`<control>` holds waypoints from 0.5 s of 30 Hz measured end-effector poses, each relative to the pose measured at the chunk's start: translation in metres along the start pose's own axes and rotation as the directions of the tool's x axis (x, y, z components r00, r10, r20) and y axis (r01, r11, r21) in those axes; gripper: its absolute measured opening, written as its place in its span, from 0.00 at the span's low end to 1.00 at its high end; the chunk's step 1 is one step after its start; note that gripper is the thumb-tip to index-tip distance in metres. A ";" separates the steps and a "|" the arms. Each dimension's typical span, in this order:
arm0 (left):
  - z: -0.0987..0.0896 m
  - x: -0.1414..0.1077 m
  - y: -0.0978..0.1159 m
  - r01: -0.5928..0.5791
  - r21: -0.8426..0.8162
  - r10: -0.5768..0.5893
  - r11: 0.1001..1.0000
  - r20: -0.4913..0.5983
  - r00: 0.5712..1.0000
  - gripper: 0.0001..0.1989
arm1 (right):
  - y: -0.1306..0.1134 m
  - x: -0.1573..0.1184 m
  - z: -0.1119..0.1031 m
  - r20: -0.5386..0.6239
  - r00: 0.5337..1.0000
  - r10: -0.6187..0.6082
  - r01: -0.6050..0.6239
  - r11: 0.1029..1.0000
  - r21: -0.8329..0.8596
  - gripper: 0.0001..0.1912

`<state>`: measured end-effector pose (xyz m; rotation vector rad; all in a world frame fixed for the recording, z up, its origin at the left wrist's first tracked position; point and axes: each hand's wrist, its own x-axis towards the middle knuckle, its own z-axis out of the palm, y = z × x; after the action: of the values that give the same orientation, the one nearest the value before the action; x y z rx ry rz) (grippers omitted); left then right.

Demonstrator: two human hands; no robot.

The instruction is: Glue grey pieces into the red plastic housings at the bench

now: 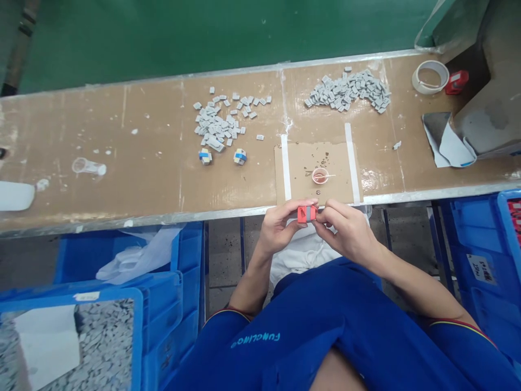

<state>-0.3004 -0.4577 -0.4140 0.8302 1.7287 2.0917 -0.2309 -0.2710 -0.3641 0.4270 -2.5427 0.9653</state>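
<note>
Looking down at the hands, we see a small red block (307, 214) with a gray band, held up just off the near edge of the worktable (150, 179). The left hand (277, 227) clamps it between thumb and fingers; the right hand (349, 229) has its fingertips drawn in at the block's right edge (we cannot tell whether they pinch the block or something smaller). We judge it light and stiff, probably smooth plastic that could slip, and unlikely to crush. Its opposite side faces seem the best hold, with fingertips only.

Brown board covers the table. Beyond the hands, a cardboard sheet (299, 187) lies under 2 white strips (286, 168), bearing a cup (320, 175) of reddish liquid and some dark spots. Farther back we find 2 heaps of gray tiles (352, 91), 2 banded cubes (240, 157) near the left heap, and a tape roll (417, 79) at far right. Blue crates (140, 336) flank the person, and a green surface (203, 38) stretches behind the table.
</note>
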 end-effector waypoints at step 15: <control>0.033 0.031 0.000 0.262 -0.401 -0.134 0.878 0.320 0.938 0.21 | -0.066 -0.021 -0.026 -0.370 0.892 0.260 -0.310 0.947 -0.081 0.06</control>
<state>-0.3047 -0.4138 -0.4030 0.7309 1.0815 1.9915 -0.1791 -0.2982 -0.3184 -0.1607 -2.3511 0.8629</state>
